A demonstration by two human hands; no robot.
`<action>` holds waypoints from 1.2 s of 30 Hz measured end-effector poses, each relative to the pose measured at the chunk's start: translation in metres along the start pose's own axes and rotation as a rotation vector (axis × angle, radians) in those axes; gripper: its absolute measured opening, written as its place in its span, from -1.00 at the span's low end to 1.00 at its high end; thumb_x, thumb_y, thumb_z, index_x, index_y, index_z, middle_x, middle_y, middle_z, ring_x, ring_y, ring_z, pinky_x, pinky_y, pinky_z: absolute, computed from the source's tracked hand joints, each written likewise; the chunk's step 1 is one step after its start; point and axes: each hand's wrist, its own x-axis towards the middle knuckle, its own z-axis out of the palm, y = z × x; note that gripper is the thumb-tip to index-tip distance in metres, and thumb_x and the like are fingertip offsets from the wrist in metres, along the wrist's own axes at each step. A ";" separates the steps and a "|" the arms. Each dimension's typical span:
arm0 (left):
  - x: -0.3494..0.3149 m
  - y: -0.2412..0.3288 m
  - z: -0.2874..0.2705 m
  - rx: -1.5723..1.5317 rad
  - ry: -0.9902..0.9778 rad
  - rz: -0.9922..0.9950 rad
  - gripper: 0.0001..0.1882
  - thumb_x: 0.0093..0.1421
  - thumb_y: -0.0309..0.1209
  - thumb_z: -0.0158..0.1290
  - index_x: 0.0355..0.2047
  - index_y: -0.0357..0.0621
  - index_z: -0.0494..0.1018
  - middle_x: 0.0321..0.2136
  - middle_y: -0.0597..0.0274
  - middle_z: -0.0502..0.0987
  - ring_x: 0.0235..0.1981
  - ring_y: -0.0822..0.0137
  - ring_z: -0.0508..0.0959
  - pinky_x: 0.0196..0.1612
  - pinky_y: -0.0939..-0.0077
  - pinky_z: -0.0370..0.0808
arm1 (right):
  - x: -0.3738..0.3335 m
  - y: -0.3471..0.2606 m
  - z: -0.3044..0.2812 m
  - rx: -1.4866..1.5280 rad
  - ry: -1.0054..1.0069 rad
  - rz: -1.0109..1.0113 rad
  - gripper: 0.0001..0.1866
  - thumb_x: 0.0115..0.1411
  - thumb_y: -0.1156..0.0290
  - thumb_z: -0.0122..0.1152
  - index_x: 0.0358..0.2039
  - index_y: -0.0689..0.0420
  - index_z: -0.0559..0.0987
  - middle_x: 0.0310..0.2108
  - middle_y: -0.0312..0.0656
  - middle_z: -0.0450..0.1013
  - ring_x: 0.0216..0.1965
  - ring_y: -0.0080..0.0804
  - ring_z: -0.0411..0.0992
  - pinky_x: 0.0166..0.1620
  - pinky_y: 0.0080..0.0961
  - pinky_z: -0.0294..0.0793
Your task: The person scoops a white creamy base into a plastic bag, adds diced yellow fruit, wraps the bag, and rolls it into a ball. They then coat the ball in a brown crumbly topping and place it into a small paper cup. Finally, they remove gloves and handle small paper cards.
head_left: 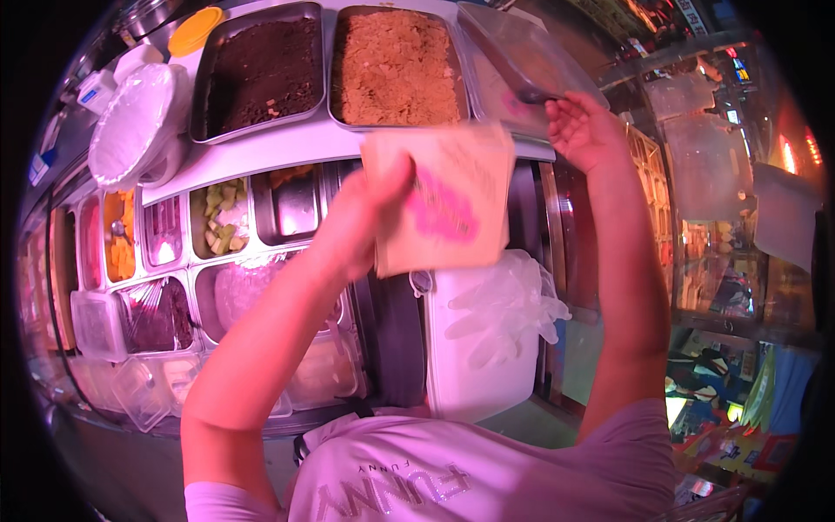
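My left hand (361,217) grips a tan paper bag (452,209) with a pink print, holding it up over the counter. My right hand (584,129) reaches to the far right and is closed on the dark handle of a scoop (513,74) that lies in a clear lidded tray (531,52). Just behind the bag are two steel pans, one with golden flakes (396,65) and one with dark brown crumbs (261,74).
Small steel tubs (222,226) of cut fruit and toppings fill the counter at left. A white bin (483,348) with clear disposable gloves stands below the bag. Stacked white lids (135,122) and a yellow cap (196,30) sit at upper left. A glass display case (722,261) is on the right.
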 end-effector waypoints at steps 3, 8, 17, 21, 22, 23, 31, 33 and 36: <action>0.060 0.018 0.005 -0.471 0.048 0.022 -0.50 0.48 -0.12 -0.17 0.21 -0.26 0.30 0.12 -0.02 0.51 0.12 0.05 0.54 0.25 0.11 0.45 | 0.001 0.031 0.008 -0.037 0.109 0.072 -0.73 0.18 0.36 0.34 -0.20 0.26 0.55 -0.15 -0.03 0.52 -0.11 -0.14 0.50 -0.03 -0.08 0.54; 0.118 0.040 0.042 -0.295 0.118 0.145 -0.53 0.50 -0.16 -0.21 0.23 -0.24 0.29 0.15 -0.01 0.49 0.15 0.12 0.53 0.27 0.18 0.45 | 0.002 0.061 0.002 0.004 0.128 -0.112 -0.62 0.28 0.38 0.21 0.03 0.31 0.42 0.03 0.09 0.36 0.09 0.25 0.39 0.24 0.27 0.38; 0.191 0.054 0.055 -0.283 -0.177 0.019 -0.59 0.34 -0.36 -0.22 0.13 -0.20 0.38 0.01 -0.01 0.57 0.08 -0.01 0.56 0.17 -0.03 0.48 | -0.003 0.053 0.007 0.235 0.091 0.032 -0.65 0.33 0.51 0.14 0.05 0.38 0.32 0.12 0.17 0.25 0.18 0.35 0.27 0.22 0.23 0.46; 0.186 0.062 0.062 0.045 0.037 0.041 -0.68 0.16 -0.44 -0.09 -0.07 -0.07 0.48 -0.17 0.06 0.58 -0.11 0.09 0.59 -0.09 0.04 0.53 | -0.008 0.052 0.018 0.209 0.141 -0.118 -0.68 0.29 0.63 0.15 0.03 0.40 0.38 0.14 -0.04 0.27 0.23 0.33 0.24 0.25 0.32 0.40; 0.192 0.060 0.062 0.031 0.043 0.032 -0.69 0.17 -0.44 -0.09 -0.08 -0.07 0.48 -0.18 0.07 0.58 -0.11 0.09 0.59 -0.09 0.04 0.53 | 0.006 0.050 0.009 0.241 0.132 -0.101 -0.68 0.28 0.63 0.17 0.02 0.40 0.38 0.14 0.00 0.27 0.22 0.32 0.25 0.24 0.28 0.42; 0.200 0.061 0.059 0.017 0.056 0.031 -0.69 0.17 -0.44 -0.10 -0.09 -0.06 0.48 -0.19 0.08 0.57 -0.11 0.09 0.58 -0.09 0.04 0.53 | 0.025 0.050 -0.003 0.272 0.112 -0.083 -0.69 0.27 0.63 0.19 0.00 0.39 0.38 0.14 0.04 0.27 0.22 0.32 0.26 0.22 0.25 0.45; 0.202 0.070 0.074 0.033 0.019 0.050 -0.79 0.15 -0.46 -0.13 -0.21 -0.05 0.43 -0.26 0.11 0.54 -0.14 0.06 0.57 -0.19 -0.06 0.52 | 0.011 0.014 -0.005 0.410 0.066 0.050 -0.70 0.19 0.58 0.33 -0.15 0.30 0.39 0.14 0.29 0.31 0.16 0.22 0.36 0.04 -0.07 0.53; 0.200 0.076 0.082 0.058 -0.002 0.036 -0.80 0.15 -0.47 -0.14 -0.23 -0.05 0.42 -0.27 0.13 0.53 -0.16 0.04 0.57 -0.21 -0.10 0.52 | -0.002 0.010 -0.005 0.380 0.009 0.016 -0.70 0.19 0.56 0.34 -0.15 0.29 0.40 0.16 0.30 0.30 0.15 0.21 0.38 0.04 -0.08 0.53; 0.186 0.074 0.091 0.037 -0.195 0.182 -0.78 0.15 -0.48 -0.14 -0.21 -0.05 0.41 -0.27 0.13 0.53 -0.18 0.02 0.58 -0.20 -0.17 0.50 | -0.004 0.013 -0.010 0.332 -0.100 -0.022 -0.76 0.22 0.50 0.34 -0.21 0.26 0.45 0.15 0.30 0.34 0.14 0.12 0.43 0.04 -0.15 0.53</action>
